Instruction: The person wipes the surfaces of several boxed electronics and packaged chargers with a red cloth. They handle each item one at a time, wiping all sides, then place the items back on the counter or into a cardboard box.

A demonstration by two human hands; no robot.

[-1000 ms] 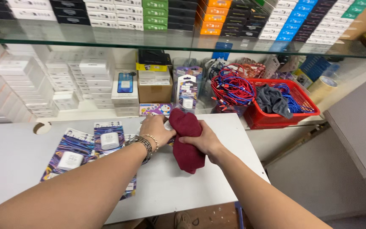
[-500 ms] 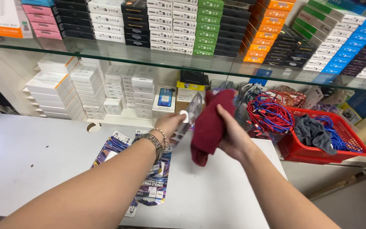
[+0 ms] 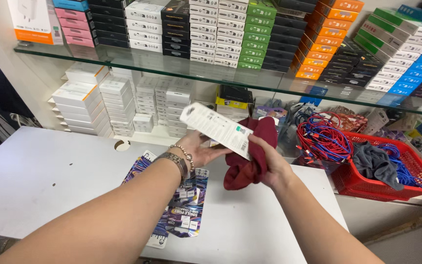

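- From the head camera, the left hand (image 3: 199,150) is pinching the lower end of a flat white retail card pack (image 3: 217,129), fingers closed on it from beneath, holding it tilted above the white table (image 3: 45,181).
- The right hand (image 3: 269,164) is gripping a bunched maroon cloth (image 3: 250,159), thumb lying over the pack's lower right corner, so cloth and pack are touching.
- The pack is looking light, thin and fairly stiff, probably slick on its printed face; I would judge the edges or the lower end the safest place to take hold, since a squeeze in the middle could crease it.
- The cloth is looking soft and limp, hanging in folds; any handful is holding it.
- Counting: one white pack in the hands, one maroon cloth, and several colourful packs (image 3: 184,203) fanned flat on the table under the left wrist, too overlapped to count exactly.
- To the right, one red basket (image 3: 362,183) is holding a grey cloth (image 3: 374,164) and tangled red and blue cables (image 3: 321,139).
- Behind, one glass shelf (image 3: 181,66) is carrying stacks of small boxes, far too many to count.
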